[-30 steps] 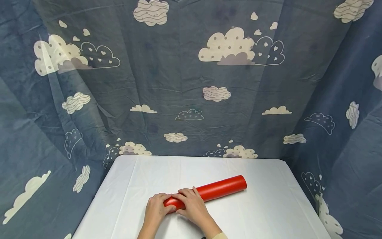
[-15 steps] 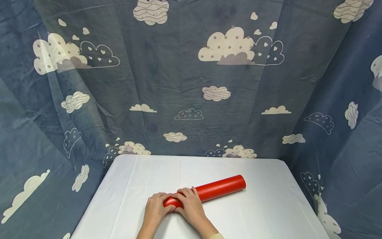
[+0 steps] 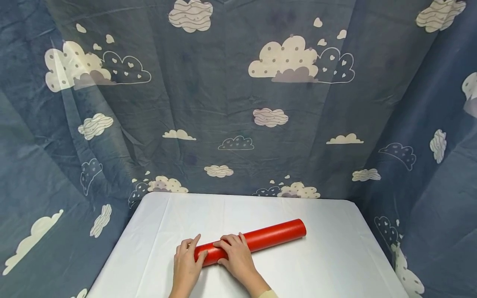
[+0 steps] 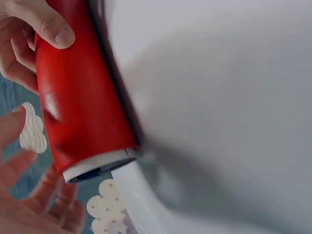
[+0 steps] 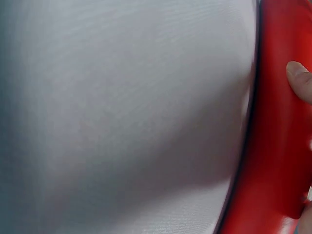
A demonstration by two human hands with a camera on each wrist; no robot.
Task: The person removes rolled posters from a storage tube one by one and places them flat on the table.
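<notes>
A long, smooth red roll [image 3: 276,236] lies slantwise on the white-covered table [image 3: 328,265], its far end up and to the right in the head view. Near its left part my right hand [image 3: 239,260] grips it, fingers over the top and thumb on the near side. My left hand [image 3: 184,265] is at the roll's near left end with fingers and thumb spread. In the left wrist view, the spread fingers [image 4: 43,192] stand beside the roll's end [image 4: 100,165], which shows a pale rim and a dark inside. The right thumb [image 5: 300,78] lies on the red surface.
A dark blue-grey curtain [image 3: 208,95] with printed clouds surrounds the table at the back and both sides. The table's back edge [image 3: 246,195] meets it behind the roll.
My left hand has loosened from the roll and moved left, its fingers spreading, so the roll's left end shows. My right hand and the roll have stayed nearly in place.
</notes>
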